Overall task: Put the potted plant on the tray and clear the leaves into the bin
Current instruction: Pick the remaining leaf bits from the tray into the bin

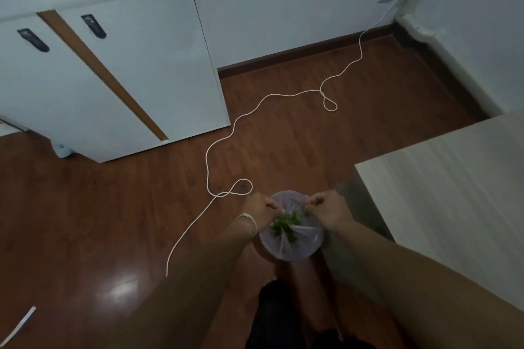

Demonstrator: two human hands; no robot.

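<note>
Down at the near centre of the head view, both hands hover over the bin [292, 246], a small round one lined with a pale plastic bag [283, 248] and standing on the brown floor [113, 221] just left of a pale table [453, 193]. The left hand [259, 214] has its fingers pinched shut on a clump of green leaves [286, 225] above the bin's mouth. The right hand [329, 211] also has its fingertips drawn together at the right edge of the bag; whether it holds a stray leaf or the bag itself is too small to tell. The potted plant and the tray do not show here.

The main risk, as I judge it, is spillage: the bin's mouth is small and the clump sits toward its left and far side, so leaves let go from there could fall past the rim onto the floor. The bag looks loose and creased across the opening, so leaves may catch on a fold. A white cord [226, 133] snakes across the floor from the far wall and loops just left of the bin; a foot could snag it and tip the light bin. The white cabinet [127, 79] at the far left is well clear
</note>
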